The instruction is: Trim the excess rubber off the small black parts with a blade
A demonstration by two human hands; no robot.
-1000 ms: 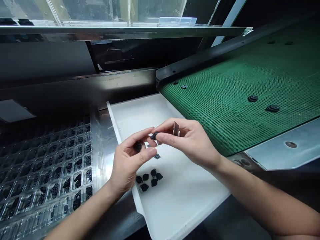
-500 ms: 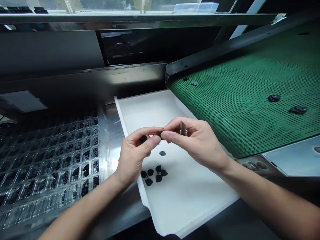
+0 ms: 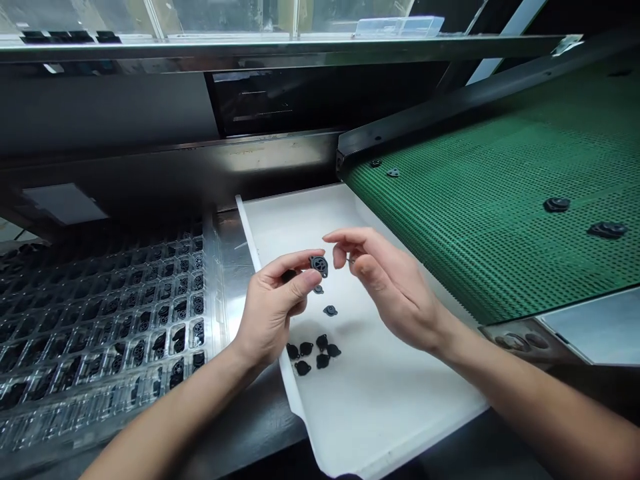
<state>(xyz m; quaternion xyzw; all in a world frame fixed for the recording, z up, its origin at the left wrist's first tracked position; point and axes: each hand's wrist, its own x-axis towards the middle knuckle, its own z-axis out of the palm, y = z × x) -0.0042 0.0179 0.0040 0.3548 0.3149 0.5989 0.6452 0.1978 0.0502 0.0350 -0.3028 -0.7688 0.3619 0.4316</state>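
Between thumb and index finger my left hand (image 3: 275,300) pinches a small black part (image 3: 319,266), its holed face showing. A second black piece (image 3: 289,276) is partly hidden inside that hand. Just to the right, apart from the part, my right hand (image 3: 387,287) is curled around a thin metal piece (image 3: 351,261), seen only as a sliver. Both hands are above the white tray (image 3: 380,400). Below them lie a black part (image 3: 331,311) and, lower left, a cluster of several black parts (image 3: 323,361).
At left, clear plastic trays (image 3: 135,353) hold rows of black parts. The green perforated belt (image 3: 475,200) at right carries several black parts. Overhead runs a metal shelf edge (image 3: 300,57), with a clear box (image 3: 399,27) on the shelf.
My right hand has let go of the black part and drawn slightly right, its index finger raised. The part stays in my left hand. The view has shifted slightly.
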